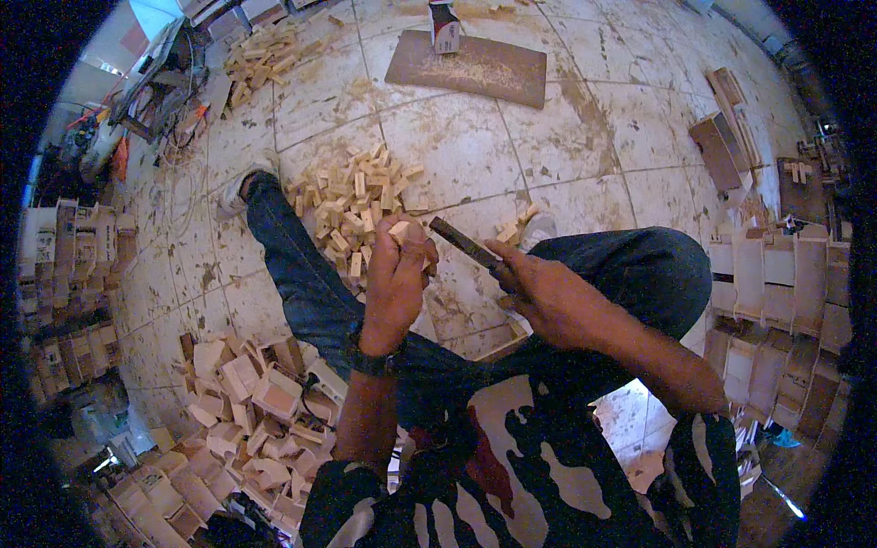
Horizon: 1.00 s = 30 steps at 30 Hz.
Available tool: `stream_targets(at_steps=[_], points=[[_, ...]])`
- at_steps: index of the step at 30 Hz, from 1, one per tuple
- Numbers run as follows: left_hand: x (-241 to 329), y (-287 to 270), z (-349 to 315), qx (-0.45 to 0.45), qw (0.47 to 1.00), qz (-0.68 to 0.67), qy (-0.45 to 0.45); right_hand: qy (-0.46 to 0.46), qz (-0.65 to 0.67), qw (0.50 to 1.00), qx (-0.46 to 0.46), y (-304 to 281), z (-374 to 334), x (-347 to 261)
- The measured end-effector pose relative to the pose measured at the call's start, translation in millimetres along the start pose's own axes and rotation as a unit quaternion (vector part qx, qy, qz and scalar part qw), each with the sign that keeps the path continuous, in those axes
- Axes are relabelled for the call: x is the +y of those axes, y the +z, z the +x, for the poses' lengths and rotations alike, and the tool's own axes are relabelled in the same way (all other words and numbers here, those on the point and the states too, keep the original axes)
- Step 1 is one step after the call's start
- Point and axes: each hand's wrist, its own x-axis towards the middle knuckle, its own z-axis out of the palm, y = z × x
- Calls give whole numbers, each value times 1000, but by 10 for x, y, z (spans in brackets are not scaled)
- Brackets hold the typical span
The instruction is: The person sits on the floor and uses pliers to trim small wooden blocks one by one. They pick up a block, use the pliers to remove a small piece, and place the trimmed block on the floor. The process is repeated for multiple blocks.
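Between the fingers of my left hand (391,290) is a small pale wooden block (399,230), its top face showing. My right hand (552,294) is closed round the near end of a long, dark flat file (461,239). The file points up and left, its tip just right of the block and apparently apart from it. Just beyond my left hand, a heap of small wooden blocks (361,190) lies on the floor between my legs. A few more blocks (517,225) rest by my right foot.
A dusty brown board (498,71) with a small carton (445,27) on it lies ahead on the tiled floor (585,164). Larger wooden pieces (274,393) are piled at my lower left. Stacked wooden parts (776,274) line the right side. Tools and cables (155,100) sit far left.
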Motion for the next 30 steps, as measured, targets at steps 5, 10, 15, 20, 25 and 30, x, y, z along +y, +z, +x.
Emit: stream_targets(at_steps=[5,10,15,20,25,30], points=[[-56,-91,35,-32,999,27,11,-1,-33,999,-26,-64,13,14],[-59,-120,42,-34,987,133,85,12,2,999,-45,-86,25,-11],[-97,-85,60,-23,986,118,118,-15,8,999,-30,-40,26,-9],[-143,-62,57,-23,988,115,103,-15,-55,998,-10,34,18,36],[-110,-54,77,-16,994,51,90,-11,-92,996,18,97,30,63],[-15,-37,27,1,998,35,52,-6,-149,988,49,108,17,54]])
